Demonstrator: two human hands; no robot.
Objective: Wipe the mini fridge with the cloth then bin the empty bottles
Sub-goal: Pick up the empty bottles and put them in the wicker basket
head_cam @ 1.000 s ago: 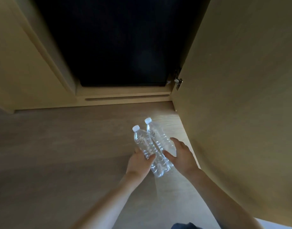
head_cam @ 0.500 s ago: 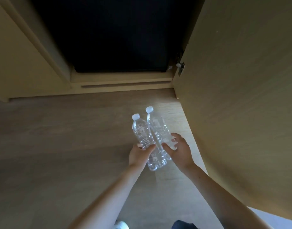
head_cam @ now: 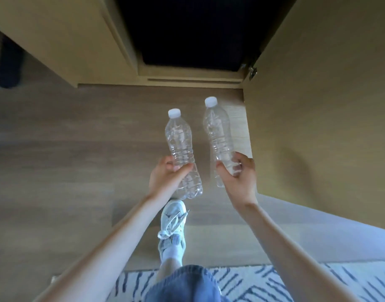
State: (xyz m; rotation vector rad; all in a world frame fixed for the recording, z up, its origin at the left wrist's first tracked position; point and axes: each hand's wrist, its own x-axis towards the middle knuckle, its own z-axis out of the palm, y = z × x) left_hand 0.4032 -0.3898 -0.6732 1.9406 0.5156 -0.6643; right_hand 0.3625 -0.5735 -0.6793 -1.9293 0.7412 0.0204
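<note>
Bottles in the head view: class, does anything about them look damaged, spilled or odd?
Nothing stands out. Left hand holds one capped bottle, right hand the other bottle; both clear, apart, no spill visible.

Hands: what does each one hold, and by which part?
Left hand grips one clear bottle around its lower body; right hand grips the other bottle near its base.

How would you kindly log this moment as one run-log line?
step: bin bottles | left hand: holds left bottle | right hand: holds right bottle | bottles: apart, capped | bin: not in view
</note>
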